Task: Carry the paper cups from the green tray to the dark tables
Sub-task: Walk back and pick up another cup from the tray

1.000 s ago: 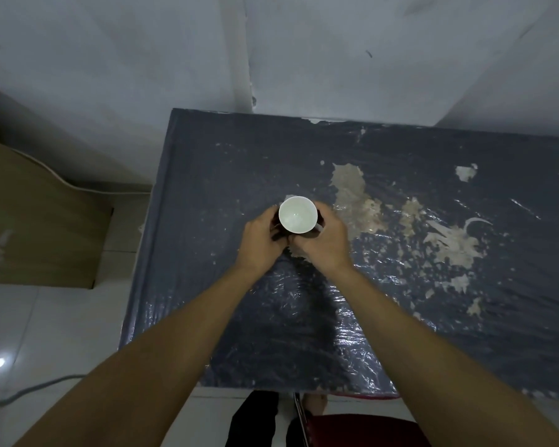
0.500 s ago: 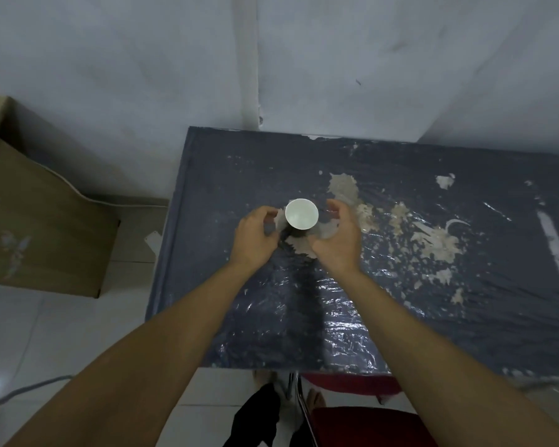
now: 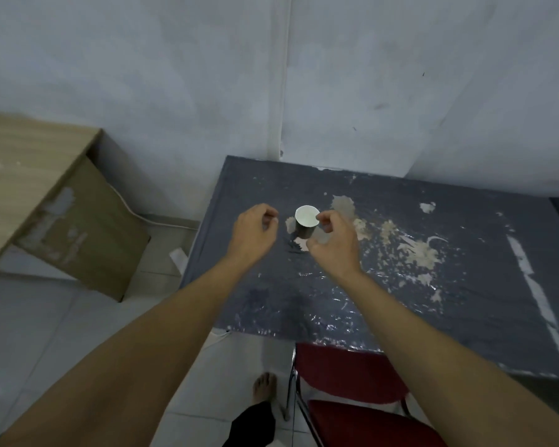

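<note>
One paper cup (image 3: 306, 221), white inside with a dark outer wall, stands upright on the dark table (image 3: 384, 301) near its left part. My left hand (image 3: 254, 233) hovers a little left of the cup, fingers curled loosely and holding nothing. My right hand (image 3: 331, 241) sits just right of the cup and nearer to me, thumb and fingers apart, its fingertips close to the rim but not gripping it. No green tray is in view.
The table's dark plastic cover is worn with pale peeled patches (image 3: 410, 246) right of the cup. A red chair (image 3: 362, 401) stands under the near edge. A wooden cabinet (image 3: 46, 201) stands to the left on the tiled floor. White walls back the table.
Both hands let go of the cup and drew apart and back toward me. The cup stays standing on the table. My view shifted back and left.
</note>
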Demonstrator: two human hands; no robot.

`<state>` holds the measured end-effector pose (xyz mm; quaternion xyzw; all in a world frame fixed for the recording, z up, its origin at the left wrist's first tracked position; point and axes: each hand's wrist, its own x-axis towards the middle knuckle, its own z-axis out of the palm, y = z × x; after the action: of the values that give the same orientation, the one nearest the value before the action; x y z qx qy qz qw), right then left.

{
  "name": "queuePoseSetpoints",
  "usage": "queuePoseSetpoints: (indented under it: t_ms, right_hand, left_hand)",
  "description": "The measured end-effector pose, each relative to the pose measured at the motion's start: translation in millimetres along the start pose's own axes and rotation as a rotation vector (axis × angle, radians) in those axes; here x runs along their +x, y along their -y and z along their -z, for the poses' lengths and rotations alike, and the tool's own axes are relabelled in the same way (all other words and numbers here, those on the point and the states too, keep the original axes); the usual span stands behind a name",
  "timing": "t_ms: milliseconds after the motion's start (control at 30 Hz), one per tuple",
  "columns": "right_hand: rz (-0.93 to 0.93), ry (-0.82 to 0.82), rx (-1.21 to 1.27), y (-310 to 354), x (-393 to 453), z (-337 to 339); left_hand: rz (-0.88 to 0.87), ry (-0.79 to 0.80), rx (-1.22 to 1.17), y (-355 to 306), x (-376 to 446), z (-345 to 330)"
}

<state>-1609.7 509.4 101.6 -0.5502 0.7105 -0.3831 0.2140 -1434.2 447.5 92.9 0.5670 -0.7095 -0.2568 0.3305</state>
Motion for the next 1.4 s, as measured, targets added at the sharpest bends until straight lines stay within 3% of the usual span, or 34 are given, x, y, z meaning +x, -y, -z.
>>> queuePoseSetpoints:
  t_ms: [333, 600, 967, 1400]
  right_hand:
    - [0.116, 0.080, -0.007, 52.0, -83.8, 42.3]
    - [0.303, 0.194, 0.004, 105.5, -126.5, 22.4]
    - [0.460, 0.438, -0.002, 188.2, -162.8, -66.3]
    - [0.531, 0.692, -0.036, 306.4, -191.0, -228.4]
  left_hand:
    - [-0.059, -0.111, 0.068, -42.3, -97.8, 65.6]
    - [-0.008, -0.214, 0.167, -39.1, -161.5, 137.2]
    - [0.205, -0.353, 0.235, 30.4, -226.8, 243.4]
    - [0.481, -0.463, 0.250, 157.9, -271.1, 379.7]
